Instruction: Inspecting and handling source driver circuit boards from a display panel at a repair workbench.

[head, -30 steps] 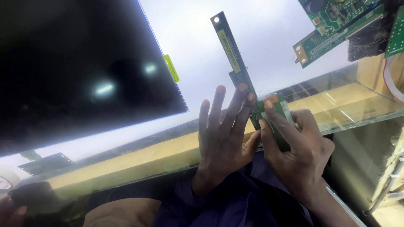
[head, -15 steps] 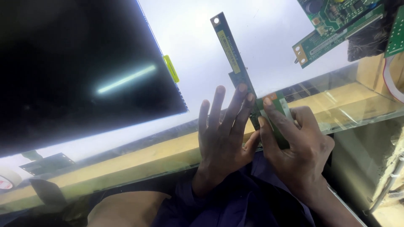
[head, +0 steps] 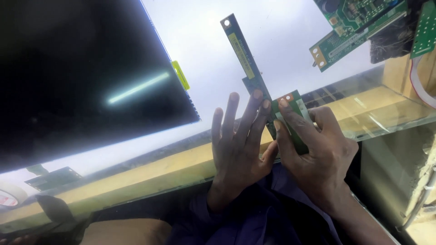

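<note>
A long narrow dark blue-green circuit strip (head: 243, 56) with a yellow label lies on the bright white surface, running up and left from my hands. My left hand (head: 238, 140) lies flat with fingers spread, its fingertips pressing the strip's lower end. My right hand (head: 318, 152) grips a small green circuit board (head: 293, 109) with copper pads, holding it against the strip's lower end. The joint between the two boards is hidden under my fingers.
A large black display panel (head: 77, 77) with a yellow tab (head: 180, 75) fills the left. Green circuit boards (head: 354, 25) lie at the top right by a wooden block (head: 404, 72). A glass-topped wooden table edge (head: 136, 174) runs across. A tape roll (head: 7, 197) sits at the far left.
My hands and the boards hold nearly the same place. The light reflection on the black panel has stretched from a spot into a streak.
</note>
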